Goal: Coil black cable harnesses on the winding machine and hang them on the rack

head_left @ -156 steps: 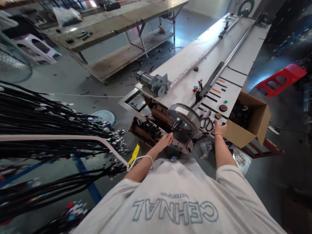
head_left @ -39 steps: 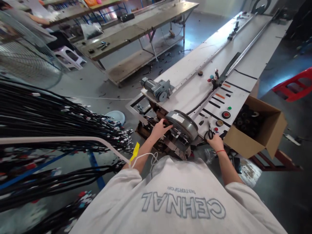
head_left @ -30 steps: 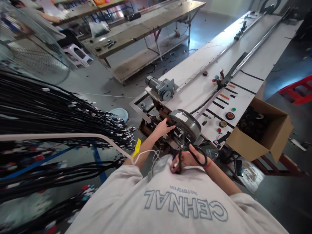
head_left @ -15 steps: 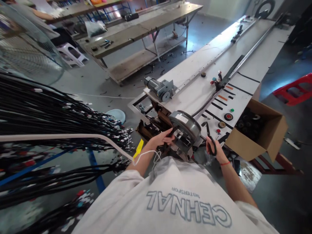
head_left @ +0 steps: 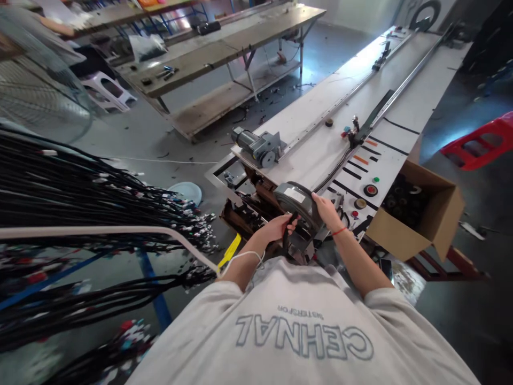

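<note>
A grey ring-shaped machine head (head_left: 295, 193) with a white label stands at the near end of the long white bench. My left hand (head_left: 280, 227) is closed at its near side, pinching a black cable (head_left: 285, 241) whose lower part hangs by my shirt. On the ring's right rim lies my right hand (head_left: 326, 212), its fingers bent over the edge; the fingertips are partly hidden. Dark metal parts sit just right of that hand, and I cannot make out scissors among them. Black cables run from behind the ring along the bench.
A grey motor (head_left: 256, 144) is mounted at the bench's left corner. Buttons and tape rolls (head_left: 359, 203) line the right side, beside an open cardboard box (head_left: 430, 214) of dark rolls. Bundled black cables (head_left: 100, 187) hang at left. A red stool (head_left: 481, 141) stands at right.
My right hand has moved left from beside the bench onto the ring's rim, and the black-handled scissors it held are no longer in it. My left hand has shifted slightly right.
</note>
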A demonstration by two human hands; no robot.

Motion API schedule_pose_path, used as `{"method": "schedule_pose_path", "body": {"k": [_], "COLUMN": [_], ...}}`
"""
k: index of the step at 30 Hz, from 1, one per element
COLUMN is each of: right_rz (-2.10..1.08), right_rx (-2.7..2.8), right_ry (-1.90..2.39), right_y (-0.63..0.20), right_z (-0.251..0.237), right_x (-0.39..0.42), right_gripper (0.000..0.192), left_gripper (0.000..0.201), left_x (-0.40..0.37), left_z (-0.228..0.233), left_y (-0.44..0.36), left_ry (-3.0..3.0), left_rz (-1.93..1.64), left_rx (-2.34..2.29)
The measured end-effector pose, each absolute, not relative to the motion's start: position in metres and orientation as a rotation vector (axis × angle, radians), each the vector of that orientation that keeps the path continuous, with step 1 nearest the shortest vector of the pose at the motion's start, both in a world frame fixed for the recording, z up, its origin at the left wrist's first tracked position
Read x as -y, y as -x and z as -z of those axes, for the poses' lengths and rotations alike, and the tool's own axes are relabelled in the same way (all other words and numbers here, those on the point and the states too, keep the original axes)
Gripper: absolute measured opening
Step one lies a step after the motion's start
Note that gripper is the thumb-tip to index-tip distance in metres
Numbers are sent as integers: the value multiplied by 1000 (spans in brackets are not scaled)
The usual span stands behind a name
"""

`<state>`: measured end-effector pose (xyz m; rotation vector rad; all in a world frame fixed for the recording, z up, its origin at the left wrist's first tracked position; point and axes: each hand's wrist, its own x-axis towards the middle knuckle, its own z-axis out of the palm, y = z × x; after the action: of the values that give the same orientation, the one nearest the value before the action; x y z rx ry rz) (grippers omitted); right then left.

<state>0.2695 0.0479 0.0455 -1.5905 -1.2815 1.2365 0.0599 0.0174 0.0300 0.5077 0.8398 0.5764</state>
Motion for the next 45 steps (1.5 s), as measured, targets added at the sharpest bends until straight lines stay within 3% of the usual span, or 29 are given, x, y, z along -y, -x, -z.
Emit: {"method": "schedule_pose_path", "body": {"k": [4,8,11,13,20,27,33,41,45], "right_rz": [-1198,-969,-557,-428,-548,-537,-567,-595,-591], "right_rx": [1078,1401,1482,1408,1514,1522,1488,1487,1468], "right_ry": [1532,1618,1956,2255,2746,2768,2764,2787,2776], "right_y": [-265,-316,-387,-433,-482,-471,-472,-469,-466], "right_z": [-15,-2,-12,-18,-9,-6,-5,-11,-11], "right_x": [-36,-55,-99,-127,-155,-154,-153,-154,-152], "right_gripper": [59,53,45,50,73,69,69,67,69], "left_gripper": [30,18,13,15,23,41,42,53,53], "left_x": [-23,-19,-15,-14,-4,6,31,66,77], "left_z": [-40,-39,-32,-26,-8,-19,-27,11,17], "left_y": [-76,-83,-83,-82,-67,-57,-32,19,18], "left_ry": [-1169,-1574,-1745,-1834,-1654,-1585,-1609,-1440,-1371], "left_rz": [-326,-336,-417,-489,-481,-427,-509,-236,-405], "left_rx": [-1116,-1417,-1494,-1513,-1492,-1580,-1743,-1736,-1557]}}
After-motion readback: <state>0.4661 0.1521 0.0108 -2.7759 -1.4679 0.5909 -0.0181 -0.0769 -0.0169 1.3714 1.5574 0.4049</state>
